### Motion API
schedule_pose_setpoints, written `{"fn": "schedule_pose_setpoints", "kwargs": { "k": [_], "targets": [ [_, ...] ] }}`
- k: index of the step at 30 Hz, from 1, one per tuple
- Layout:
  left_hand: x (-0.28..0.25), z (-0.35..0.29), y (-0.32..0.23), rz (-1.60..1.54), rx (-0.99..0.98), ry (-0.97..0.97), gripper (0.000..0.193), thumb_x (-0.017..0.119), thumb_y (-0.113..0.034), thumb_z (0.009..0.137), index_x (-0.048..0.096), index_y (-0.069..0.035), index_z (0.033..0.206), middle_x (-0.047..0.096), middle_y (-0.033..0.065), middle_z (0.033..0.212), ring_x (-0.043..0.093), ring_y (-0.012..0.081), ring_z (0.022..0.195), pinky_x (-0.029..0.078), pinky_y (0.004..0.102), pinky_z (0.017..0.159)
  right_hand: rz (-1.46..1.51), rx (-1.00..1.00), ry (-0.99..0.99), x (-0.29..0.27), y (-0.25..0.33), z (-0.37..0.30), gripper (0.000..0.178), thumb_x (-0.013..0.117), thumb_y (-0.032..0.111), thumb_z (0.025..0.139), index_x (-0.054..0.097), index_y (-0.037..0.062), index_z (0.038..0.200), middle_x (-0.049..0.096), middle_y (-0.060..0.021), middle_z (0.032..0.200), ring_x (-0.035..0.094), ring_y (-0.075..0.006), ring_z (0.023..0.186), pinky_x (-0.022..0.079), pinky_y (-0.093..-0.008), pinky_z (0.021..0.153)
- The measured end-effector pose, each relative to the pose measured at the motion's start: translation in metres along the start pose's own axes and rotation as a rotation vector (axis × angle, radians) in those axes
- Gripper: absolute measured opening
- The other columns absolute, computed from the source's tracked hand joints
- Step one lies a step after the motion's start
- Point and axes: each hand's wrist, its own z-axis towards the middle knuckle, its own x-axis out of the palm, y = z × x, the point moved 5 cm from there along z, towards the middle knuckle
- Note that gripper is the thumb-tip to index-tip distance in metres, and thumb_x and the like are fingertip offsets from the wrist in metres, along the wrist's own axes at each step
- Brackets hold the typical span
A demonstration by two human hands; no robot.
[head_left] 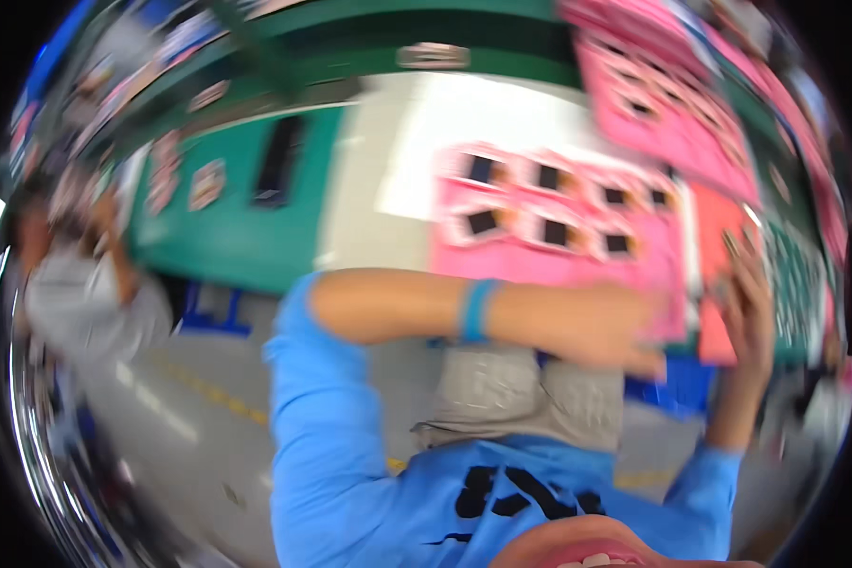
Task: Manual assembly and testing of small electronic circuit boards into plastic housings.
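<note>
My left forearm, with a teal wristband, reaches across in front of me. My left hand (pixel 615 327) is over the near right part of a pink tray or mat (pixel 502 260); motion smears its fingers, so whether it holds anything is unclear. On the pink surface lie several small pink-and-white pieces with dark squares (pixel 555 232), in two rough rows. My right hand (pixel 750 298) is at the right, with fingers stretched and apart, by the edge of an orange-red flat strip (pixel 715 222). Whether its fingertips touch the strip cannot be made out.
Beyond the pieces lies a white sheet (pixel 502 114). A second pink tray (pixel 672 123) with similar pieces is at the far right. On the green tabletop (pixel 227 241) to the left sits a long black object (pixel 279 161). Another person (pixel 95 293) in grey is at the far left.
</note>
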Motion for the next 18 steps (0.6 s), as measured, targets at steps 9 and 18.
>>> {"fn": "schedule_pose_setpoints", "kwargs": {
  "k": [9,18],
  "targets": [
    [-0.016,0.029,0.019,-0.782,-0.183,-0.290,0.035,0.068,-0.031,0.109,0.067,0.004,0.113,0.073,0.0117,0.088,0.072,0.0180,0.077,0.061,0.0270,0.072,-0.032,0.168,0.563,0.102,0.013,-0.015,0.019,0.062,0.022,0.110,0.066,0.0044,0.113,0.058,0.0012,0.061,0.034,-0.0027,0.044,0.019,-0.0212,0.044],
    [-0.018,0.026,0.029,-0.738,-0.331,-0.224,0.024,0.062,-0.020,0.111,0.065,0.004,0.113,0.073,0.0157,0.079,0.070,0.0200,0.064,0.058,0.0282,0.058,0.097,0.131,0.613,0.053,-0.008,0.019,0.020,0.066,0.020,0.107,0.074,0.0021,0.110,0.053,0.0038,0.059,0.034,-0.0036,0.048,0.023,-0.0221,0.048]
  ]
}}
